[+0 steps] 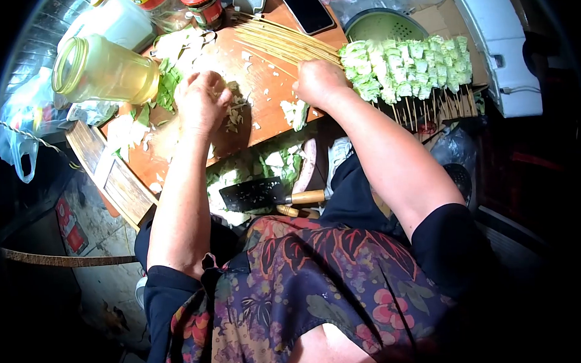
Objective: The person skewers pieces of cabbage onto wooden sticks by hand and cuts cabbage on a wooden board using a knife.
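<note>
My left hand (201,102) is over the wooden board (263,118), its fingers curled down among cabbage scraps (237,106); whatever they hold is hidden. Closed like a fist, my right hand (322,83) rests near the board's right edge, and its grip cannot be seen. Just below it lies a pale green cabbage piece (295,114). Bare bamboo skewers (285,39) are spread above that hand. Immediately to its right, rows of cabbage skewers (405,69) lie with their sticks pointing toward me.
A jar of yellowish liquid (107,71) stands at the left, with a red-lidded jar (204,8) and phone (305,8) at the back. Behind the skewers is a green colander (384,26). Below the board, a cleaver (256,194) lies over a container of cut cabbage (283,162).
</note>
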`<state>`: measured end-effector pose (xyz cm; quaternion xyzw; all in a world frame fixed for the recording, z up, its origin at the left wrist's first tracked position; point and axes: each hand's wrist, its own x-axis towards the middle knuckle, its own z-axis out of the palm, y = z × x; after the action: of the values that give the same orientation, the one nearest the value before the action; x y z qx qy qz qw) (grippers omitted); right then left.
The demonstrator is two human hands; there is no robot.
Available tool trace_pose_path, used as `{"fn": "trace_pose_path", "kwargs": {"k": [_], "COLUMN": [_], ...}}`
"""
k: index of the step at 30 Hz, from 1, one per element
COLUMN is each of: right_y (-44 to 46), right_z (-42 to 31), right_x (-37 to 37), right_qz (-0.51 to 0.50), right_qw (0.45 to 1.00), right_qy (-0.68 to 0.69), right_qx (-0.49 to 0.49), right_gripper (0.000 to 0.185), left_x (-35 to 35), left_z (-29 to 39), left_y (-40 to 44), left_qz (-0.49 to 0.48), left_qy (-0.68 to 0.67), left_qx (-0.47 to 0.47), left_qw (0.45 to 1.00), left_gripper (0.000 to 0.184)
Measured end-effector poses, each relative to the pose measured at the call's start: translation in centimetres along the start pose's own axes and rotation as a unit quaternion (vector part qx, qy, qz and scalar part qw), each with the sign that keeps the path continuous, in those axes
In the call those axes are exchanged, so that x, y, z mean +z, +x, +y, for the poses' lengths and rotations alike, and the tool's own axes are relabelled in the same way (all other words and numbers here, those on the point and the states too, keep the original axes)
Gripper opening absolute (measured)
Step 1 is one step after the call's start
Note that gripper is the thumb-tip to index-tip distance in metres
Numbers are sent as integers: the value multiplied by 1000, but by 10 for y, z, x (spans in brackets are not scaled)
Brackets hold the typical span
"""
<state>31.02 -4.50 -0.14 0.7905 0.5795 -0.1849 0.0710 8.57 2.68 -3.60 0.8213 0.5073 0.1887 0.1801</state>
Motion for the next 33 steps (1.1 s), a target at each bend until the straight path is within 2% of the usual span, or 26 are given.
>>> {"fn": "trace_pose_path", "kwargs": {"k": [1,2,3,4,5,6,7,8,9,10,12,20,22,24,27,29,33], "right_y": [-4,-7,-11,-18,-27,-35,-42,-49,-56,-62,-74,-89,-90,-90,-89,-90,-96], "right_z": [-2,-6,-10,-15,-20,-25,-29,-33,-37,-41,-47,-58,-59,-60,-61,-63,-68], "right_x": [-5,-10,-16,-24,-34,-40,-42,-42,-43,-46,-52,-50,-50,-49,-45,-44,-48], "right_qz": [1,21,42,45,43,41,43,45,46,46,45,75,54,57,67,73,77], "right_qw": [1000,999,996,996,987,971,970,951,927,925,917,903,885,887,890,891,890], "right_qy": [-1,37,75,77,144,210,214,275,334,337,357,375,424,416,404,400,407], "right_qx": [1,-12,-26,-28,-66,-103,-107,-136,-165,-169,-174,-193,-187,-192,-198,-202,-190], "right_gripper": [22,18,16,16,16,16,16,17,17,17,15,12,10,10,9,10,10], "left_x": [-2,3,0,-4,-5,-21,-32,-39,-45,-48,-52,-62,-64,-67,-70,-70,-69], "left_z": [1,-4,-2,0,-5,-3,-3,-4,-6,-8,-8,-23,-24,-24,-25,-27,-25], "left_y": [3,8,12,16,22,22,22,20,17,16,12,-2,-3,-3,-3,-2,-2], "left_qz": [8,63,66,67,98,89,81,71,57,60,74,60,76,89,63,71,94], "left_qy": [-61,-57,-236,-405,-518,-552,-617,-678,-704,-701,-764,-801,-801,-801,-807,-789,-775], "left_qx": [-32,-13,-90,-162,-152,-203,-228,-251,-261,-259,-288,-242,-254,-266,-232,-219,-216], "left_qw": [998,996,965,897,836,804,748,687,658,662,572,544,537,529,540,570,587], "left_gripper": [31,37,39,41,44,45,46,47,42,42,34,34,34,33,30,27,26]}}
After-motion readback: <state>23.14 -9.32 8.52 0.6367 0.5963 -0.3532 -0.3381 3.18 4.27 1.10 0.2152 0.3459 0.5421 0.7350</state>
